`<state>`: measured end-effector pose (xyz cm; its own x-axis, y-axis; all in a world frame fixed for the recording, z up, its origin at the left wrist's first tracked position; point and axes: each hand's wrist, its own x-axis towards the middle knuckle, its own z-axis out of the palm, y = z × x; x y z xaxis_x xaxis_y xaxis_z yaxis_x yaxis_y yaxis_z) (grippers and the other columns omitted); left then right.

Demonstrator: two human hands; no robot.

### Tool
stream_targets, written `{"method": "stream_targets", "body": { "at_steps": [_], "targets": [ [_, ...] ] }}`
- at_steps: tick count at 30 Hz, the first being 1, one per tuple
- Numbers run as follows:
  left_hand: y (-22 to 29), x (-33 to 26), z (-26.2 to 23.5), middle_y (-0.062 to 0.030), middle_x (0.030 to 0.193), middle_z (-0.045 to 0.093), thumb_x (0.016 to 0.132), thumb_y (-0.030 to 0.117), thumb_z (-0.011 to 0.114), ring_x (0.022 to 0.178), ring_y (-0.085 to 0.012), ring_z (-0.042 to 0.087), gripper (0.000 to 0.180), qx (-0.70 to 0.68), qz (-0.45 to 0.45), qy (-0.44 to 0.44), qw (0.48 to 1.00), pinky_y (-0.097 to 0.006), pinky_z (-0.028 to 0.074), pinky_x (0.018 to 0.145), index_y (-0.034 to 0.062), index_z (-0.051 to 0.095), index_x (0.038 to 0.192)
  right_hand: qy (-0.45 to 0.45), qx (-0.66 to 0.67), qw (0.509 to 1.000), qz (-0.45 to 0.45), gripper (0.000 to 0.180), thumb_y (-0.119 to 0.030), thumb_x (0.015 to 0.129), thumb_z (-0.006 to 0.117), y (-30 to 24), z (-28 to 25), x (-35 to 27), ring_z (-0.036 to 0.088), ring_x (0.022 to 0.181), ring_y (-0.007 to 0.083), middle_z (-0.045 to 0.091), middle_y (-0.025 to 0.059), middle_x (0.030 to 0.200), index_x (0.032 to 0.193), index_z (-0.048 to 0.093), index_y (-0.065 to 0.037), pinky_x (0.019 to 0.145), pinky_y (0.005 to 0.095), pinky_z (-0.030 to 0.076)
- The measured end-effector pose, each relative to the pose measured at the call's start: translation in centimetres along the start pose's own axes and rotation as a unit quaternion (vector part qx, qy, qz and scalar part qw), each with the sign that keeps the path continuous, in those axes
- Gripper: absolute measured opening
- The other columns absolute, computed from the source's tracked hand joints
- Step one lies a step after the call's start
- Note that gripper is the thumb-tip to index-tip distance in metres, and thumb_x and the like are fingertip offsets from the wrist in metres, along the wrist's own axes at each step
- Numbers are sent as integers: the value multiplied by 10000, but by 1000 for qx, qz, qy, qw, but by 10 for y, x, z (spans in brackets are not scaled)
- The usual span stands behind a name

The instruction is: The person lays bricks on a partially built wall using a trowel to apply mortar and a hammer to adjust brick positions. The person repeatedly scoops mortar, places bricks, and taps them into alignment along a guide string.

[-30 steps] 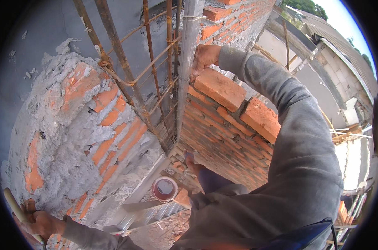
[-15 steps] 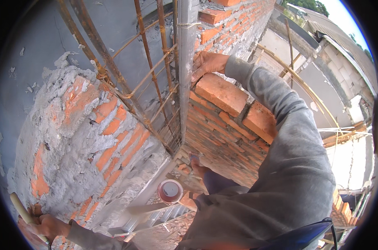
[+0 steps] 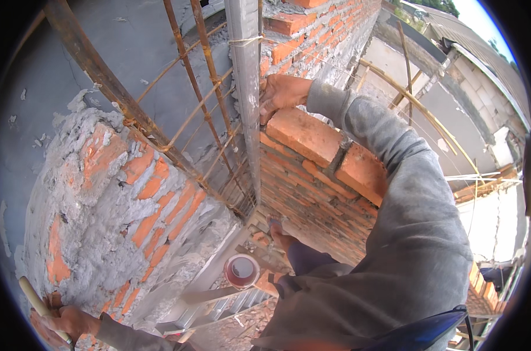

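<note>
My right hand (image 3: 282, 93) rests on the end of the top red brick (image 3: 303, 136) of the brick wall (image 3: 312, 199), its fingers against the upright grey metal bar (image 3: 245, 88) at the wall's corner. My grey sleeve runs down from it to the lower right. My left hand (image 3: 69, 320) is at the bottom left, closed around a pale wooden handle (image 3: 40, 305) beside the rough mortared brick wall (image 3: 107, 199). The tool's head is out of view.
Rusty steel reinforcement bars (image 3: 183, 111) tied with wire rise between the two walls. A round red-rimmed container (image 3: 241, 271) sits far below, near my foot (image 3: 280, 234). Bamboo scaffold poles (image 3: 417, 111) and neighbouring roofs lie to the right.
The view has shifted so the walls and bars sit further right and lower. My right hand stays at the top brick by the metal bar; my left hand keeps the handle.
</note>
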<state>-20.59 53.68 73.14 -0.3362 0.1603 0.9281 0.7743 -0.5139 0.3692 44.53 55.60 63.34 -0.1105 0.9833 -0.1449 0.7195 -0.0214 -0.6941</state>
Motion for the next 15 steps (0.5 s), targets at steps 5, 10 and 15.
{"method": "stream_targets", "body": {
  "at_steps": [5, 10, 15],
  "targets": [
    [-8, 2, -5, -171, 821, 592, 1049, 449, 362, 607, -240, 633, 616, 18, 3, -37, 999, -335, 546, 600, -108, 592, 919, 47, -11, 999, 14, 178, -106, 856, 787, 10, 12, 0, 717, 802, 141, 810, 91, 912, 983, 824, 14, 800, 294, 559],
    [-10, 1, -5, -156, 756, 599, 1059, 473, 332, 599, -240, 622, 643, 42, -4, -38, 998, -342, 537, 612, -86, 592, 874, 67, 157, 983, 73, 200, -73, 796, 842, 11, 12, -13, 708, 791, 154, 804, 125, 902, 970, 822, 24, 772, 309, 559],
    [3, 3, -4, -151, 667, 613, 1053, 422, 368, 534, -235, 615, 613, 58, 75, -55, 994, -309, 506, 510, -95, 603, 823, 33, 49, 995, 85, 364, -167, 729, 918, 7, 3, 3, 703, 836, 222, 782, 139, 924, 993, 792, 49, 773, 364, 546]
  ]
}}
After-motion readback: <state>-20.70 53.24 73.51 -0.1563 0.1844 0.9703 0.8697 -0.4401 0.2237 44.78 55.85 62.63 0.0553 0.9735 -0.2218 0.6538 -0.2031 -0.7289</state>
